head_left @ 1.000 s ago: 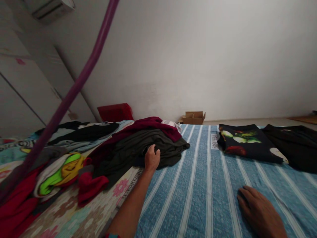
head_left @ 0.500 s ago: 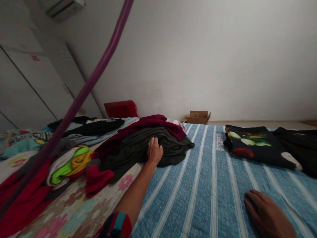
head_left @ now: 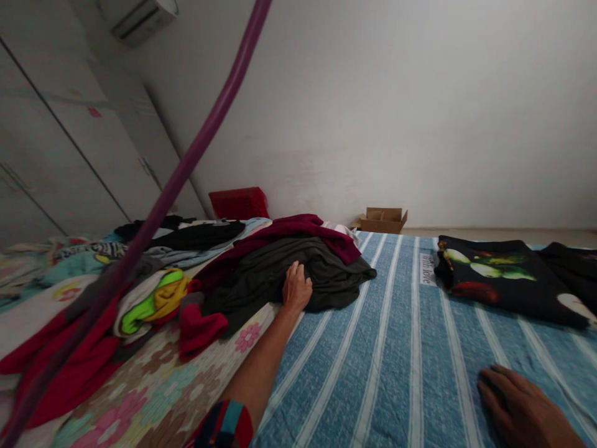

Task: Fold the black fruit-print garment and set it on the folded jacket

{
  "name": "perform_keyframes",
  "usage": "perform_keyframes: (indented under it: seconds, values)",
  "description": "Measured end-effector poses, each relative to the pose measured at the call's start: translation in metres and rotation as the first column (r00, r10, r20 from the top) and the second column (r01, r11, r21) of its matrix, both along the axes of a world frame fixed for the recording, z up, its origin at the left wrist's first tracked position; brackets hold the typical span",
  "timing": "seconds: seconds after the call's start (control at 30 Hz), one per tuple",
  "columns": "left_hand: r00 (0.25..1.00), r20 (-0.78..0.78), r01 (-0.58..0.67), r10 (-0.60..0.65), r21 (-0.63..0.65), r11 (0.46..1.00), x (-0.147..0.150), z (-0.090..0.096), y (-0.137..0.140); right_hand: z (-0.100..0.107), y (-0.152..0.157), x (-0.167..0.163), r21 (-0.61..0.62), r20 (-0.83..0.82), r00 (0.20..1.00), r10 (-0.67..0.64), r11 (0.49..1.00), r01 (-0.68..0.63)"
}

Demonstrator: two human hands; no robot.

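My left hand point(head_left: 297, 286) reaches forward with its fingers curled into a dark grey-green garment point(head_left: 261, 270), pinching its cloth. That garment lies crumpled, its right end spread over the blue striped bedsheet point(head_left: 354, 367). Partly under and behind it is a maroon garment point(head_left: 298, 225). Low on the right, my right hand point(head_left: 525, 407) rests on the striped sheet, fingers stretched out and holding nothing. Beyond it lies a folded black garment point(head_left: 508, 292) with a fruit print.
Heaped clothes fill the left side, among them a red garment point(head_left: 69, 367) and a lime and yellow one point(head_left: 156, 298), over a floral cover point(head_left: 153, 386). A purple pole point(head_left: 186, 165) crosses the view. A red box point(head_left: 239, 202) and a cardboard box point(head_left: 382, 219) stand by the wall.
The view has turned slightly left, so everything sits further right in the picture. My left hand keeps its grip on the dark garment, and my right hand still rests on the sheet.
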State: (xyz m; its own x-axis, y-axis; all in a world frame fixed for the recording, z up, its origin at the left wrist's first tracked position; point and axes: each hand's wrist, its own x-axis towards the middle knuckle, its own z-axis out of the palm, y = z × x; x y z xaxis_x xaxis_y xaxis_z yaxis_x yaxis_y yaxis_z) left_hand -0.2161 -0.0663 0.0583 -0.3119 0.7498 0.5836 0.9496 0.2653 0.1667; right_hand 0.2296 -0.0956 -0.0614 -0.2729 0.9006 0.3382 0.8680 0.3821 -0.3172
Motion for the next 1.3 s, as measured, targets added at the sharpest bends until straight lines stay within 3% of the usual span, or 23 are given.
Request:
perform_keyframes:
  seconds: [0.27, 0.6, 0.87, 0.97, 1.13, 1.23, 1.3]
  values:
    - [0.998, -0.014, -0.064, 0.064, 0.018, 0.998, -0.02, -0.005, -0.017, 0.003, 0.002, 0.003, -0.092, -0.023, 1.0, 0.018, 0.996, -0.021]
    - [0.985, -0.022, -0.173, 0.172, -0.039, 0.984, -0.041, -0.007, -0.046, -0.006, 0.003, 0.007, -0.09, -0.033, 0.999, 0.03, 0.995, -0.033]
    - [0.95, -0.016, -0.311, 0.311, -0.021, 0.95, -0.061, 0.01, -0.066, -0.006, 0.004, 0.006, -0.088, -0.069, 0.997, 0.037, 0.995, -0.043]
    - [0.89, -0.037, -0.453, 0.454, 0.031, 0.891, -0.078, 0.022, -0.086, -0.004, 0.002, 0.007, -0.1, -0.067, 0.997, 0.031, 0.994, -0.038]
    - [0.716, -0.07, -0.689, 0.695, 0.09, 0.719, -0.107, 0.038, -0.122, -0.014, 0.006, 0.012, -0.086, -0.043, 0.998, 0.05, 0.995, -0.053]
    - [0.689, -0.008, -0.722, 0.724, 0.081, 0.687, -0.117, 0.041, -0.135, -0.023, 0.009, 0.015, -0.053, -0.055, 0.995, 0.083, 0.995, -0.086]
    - [0.672, 0.131, -0.738, 0.729, 0.043, 0.673, -0.121, 0.043, -0.14, -0.027, 0.011, 0.017, -0.029, -0.078, 0.992, 0.099, 0.994, -0.102]
